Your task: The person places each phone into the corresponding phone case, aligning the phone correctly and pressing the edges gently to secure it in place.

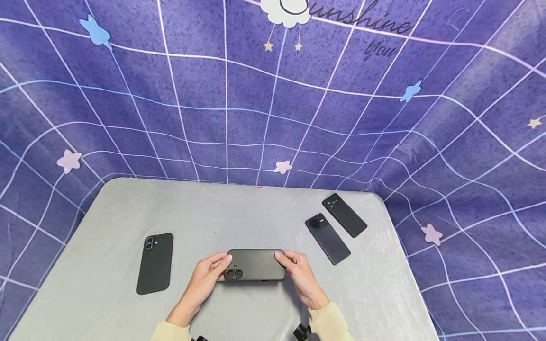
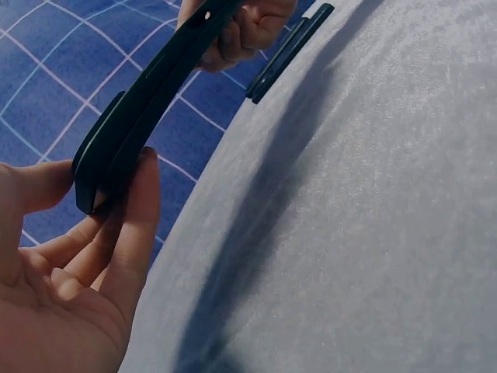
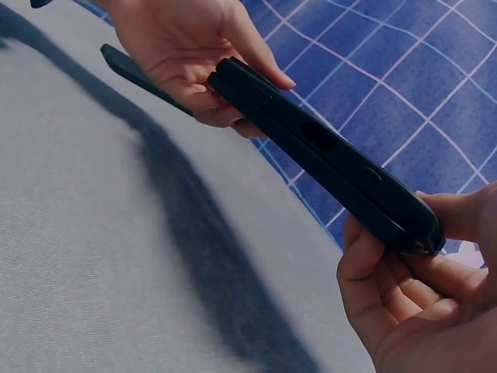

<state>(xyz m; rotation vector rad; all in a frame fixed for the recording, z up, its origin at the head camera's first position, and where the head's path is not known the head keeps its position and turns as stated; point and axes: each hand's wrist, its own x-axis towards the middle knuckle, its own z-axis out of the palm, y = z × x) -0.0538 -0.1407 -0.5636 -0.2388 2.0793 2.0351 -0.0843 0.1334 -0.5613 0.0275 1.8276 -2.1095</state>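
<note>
Head view: left grip [image 1: 205, 274] and right grip [image 1: 304, 278] pinch the case [image 1: 259, 264] by its ends, above the table [image 1: 256, 215]. Left wrist: shallow hold; slackening could drop it. Right wrist: case looks layered to me; uneven squeezing might part it.

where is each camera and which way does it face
Head: on the head, facing forward and down over the grey cloth-covered table; left hand, right hand and cream sleeves show.
Left wrist: on that wrist, looking at the left fingers gripping the dark rectangular phone; right hand beyond.
Right wrist: likewise, looking at the right fingers; left hand beyond.
Both wrist views share the phone and blue grid cloth.
</note>
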